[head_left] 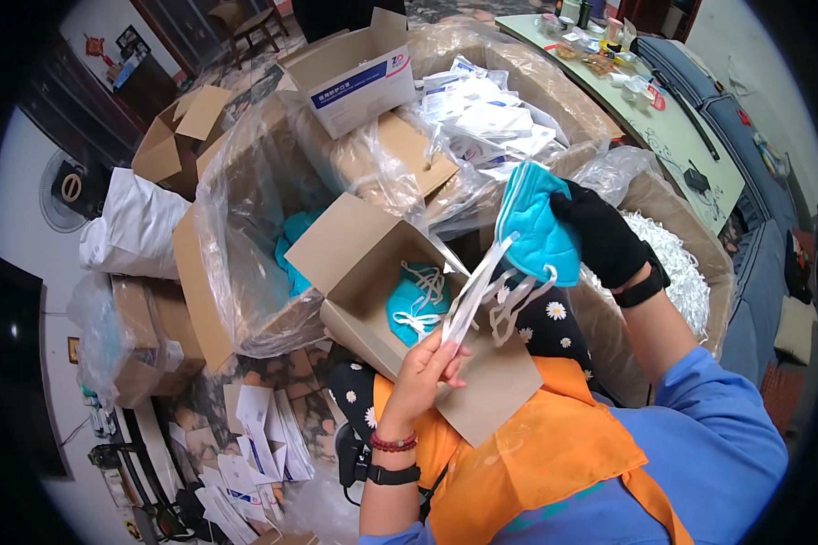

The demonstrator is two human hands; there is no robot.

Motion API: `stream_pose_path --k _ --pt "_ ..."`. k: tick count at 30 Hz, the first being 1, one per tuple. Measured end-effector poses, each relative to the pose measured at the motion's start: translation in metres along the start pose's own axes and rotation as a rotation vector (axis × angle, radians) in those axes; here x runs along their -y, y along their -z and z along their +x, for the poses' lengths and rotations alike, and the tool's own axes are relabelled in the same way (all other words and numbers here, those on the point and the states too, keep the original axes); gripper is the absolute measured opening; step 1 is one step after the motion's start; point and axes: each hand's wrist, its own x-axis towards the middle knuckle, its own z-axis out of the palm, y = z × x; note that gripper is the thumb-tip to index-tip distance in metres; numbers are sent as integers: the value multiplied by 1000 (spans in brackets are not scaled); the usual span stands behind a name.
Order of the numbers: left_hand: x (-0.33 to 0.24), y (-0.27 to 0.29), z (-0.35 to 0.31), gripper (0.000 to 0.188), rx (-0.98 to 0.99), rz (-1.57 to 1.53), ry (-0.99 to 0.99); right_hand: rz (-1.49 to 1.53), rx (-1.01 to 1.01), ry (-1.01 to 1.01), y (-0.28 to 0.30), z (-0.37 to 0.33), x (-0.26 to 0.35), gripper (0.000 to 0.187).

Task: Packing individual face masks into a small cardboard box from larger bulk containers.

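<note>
My gloved right hand (604, 232) grips a teal face mask (538, 222) by its right edge, above the lap. White straps (473, 295) hang from the mask, and my bare left hand (427, 371) pinches them together at their lower end. Below the straps, an open cardboard box (359, 313) rests on my lap with its flaps spread. More teal masks (413, 304) with white ear loops lie inside it.
Left of the lap box stands a plastic-lined carton (245, 227) with teal masks deep inside. White packets (486, 113) fill a carton ahead, beside a white printed box (359, 82). White straps heap in a carton (723, 272) at right. Flattened white boxes (264, 436) lie on the floor.
</note>
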Motion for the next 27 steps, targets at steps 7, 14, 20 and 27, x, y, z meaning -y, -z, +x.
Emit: stream_pose_path --k 7,14,20,27 --pt "44 19 -28 29 -73 27 75 -52 61 10 22 -21 8 51" --pt "104 27 -3 28 -302 643 -718 -328 440 -406 -66 -58 -2 50" --pt "-36 -16 -16 21 -77 1177 -273 -652 942 -459 -71 -55 -47 66" --pt "33 -24 -27 19 -357 1041 -572 -199 521 -415 -73 -74 -8 49"
